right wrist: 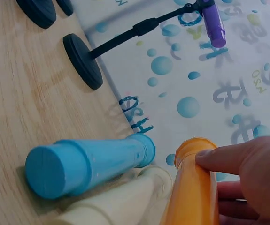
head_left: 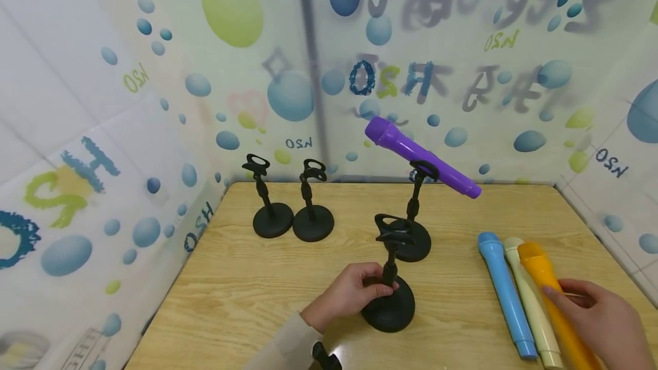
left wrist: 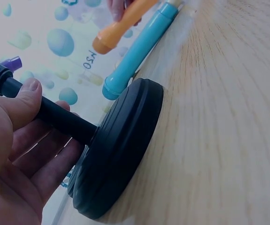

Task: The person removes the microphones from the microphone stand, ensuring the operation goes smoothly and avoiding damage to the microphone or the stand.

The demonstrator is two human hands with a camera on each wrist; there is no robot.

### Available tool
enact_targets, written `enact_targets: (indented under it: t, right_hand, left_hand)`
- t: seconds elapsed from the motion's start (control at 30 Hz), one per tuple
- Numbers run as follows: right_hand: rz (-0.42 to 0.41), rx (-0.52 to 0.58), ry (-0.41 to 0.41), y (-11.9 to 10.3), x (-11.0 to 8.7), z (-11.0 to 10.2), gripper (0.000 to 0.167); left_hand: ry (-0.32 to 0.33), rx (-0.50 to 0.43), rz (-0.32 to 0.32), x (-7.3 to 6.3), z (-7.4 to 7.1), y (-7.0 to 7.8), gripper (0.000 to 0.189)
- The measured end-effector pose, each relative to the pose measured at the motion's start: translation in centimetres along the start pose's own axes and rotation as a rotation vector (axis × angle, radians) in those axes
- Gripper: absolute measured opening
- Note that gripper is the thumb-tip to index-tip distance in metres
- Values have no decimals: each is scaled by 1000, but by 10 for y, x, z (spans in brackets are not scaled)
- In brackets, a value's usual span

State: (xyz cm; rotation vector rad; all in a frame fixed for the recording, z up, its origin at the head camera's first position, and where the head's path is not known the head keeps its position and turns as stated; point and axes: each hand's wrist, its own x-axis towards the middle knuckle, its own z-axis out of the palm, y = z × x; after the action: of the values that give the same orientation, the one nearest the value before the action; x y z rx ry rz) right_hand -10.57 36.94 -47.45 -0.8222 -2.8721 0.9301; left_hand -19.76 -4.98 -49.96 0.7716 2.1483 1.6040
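Observation:
My left hand [head_left: 349,297] holds the stem of a black microphone stand [head_left: 389,308] low down, just above its round base; the clip on top holds nothing. In the left wrist view, the thumb and fingers are around the stem, and the base [left wrist: 125,145] is by the tabletop. At the right, my right hand [head_left: 609,313] grips an orange microphone [head_left: 538,264] by its body, thumb on top. The right wrist view shows the thumb near the orange head [right wrist: 196,145]. Beside it lie a cream microphone [head_left: 532,308] and a blue microphone [head_left: 506,293].
A purple microphone [head_left: 426,156] rests tilted in the clip of another stand [head_left: 418,244] behind the held one. Two more black stands, one left [head_left: 272,220] and one right [head_left: 313,223], stand at the back left. A patterned curtain [head_left: 319,96] encloses the wooden table [head_left: 231,290].

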Motion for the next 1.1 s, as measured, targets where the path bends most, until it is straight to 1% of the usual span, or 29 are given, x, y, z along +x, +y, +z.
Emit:
enact_targets:
  t: [0.13, 0.27, 0.5, 0.7, 0.87, 0.97, 1.1]
  right_hand:
    - [23, -9, 14, 8, 0, -1, 74]
    - [63, 2, 14, 13, 0, -1, 76]
    - [100, 7, 7, 23, 4, 2, 76]
    - [134, -5, -25, 26, 9, 1, 79]
    - [163, 1, -30, 25, 16, 3, 77]
    - [159, 3, -25, 24, 19, 4, 74]
    - [128, -13, -22, 24, 23, 5, 73]
  left_hand:
    - [0, -2, 9, 0, 0, -1, 12]
    - [7, -6, 14, 1, 1, -2, 11]
    - [10, -12, 4, 1, 1, -2, 11]
    - [9, -6, -3, 0, 1, -2, 10]
    - [7, -14, -6, 0, 1, -3, 10]
    - [4, -16, -5, 1, 1, -3, 10]
    - [3, -14, -5, 1, 1, -2, 11]
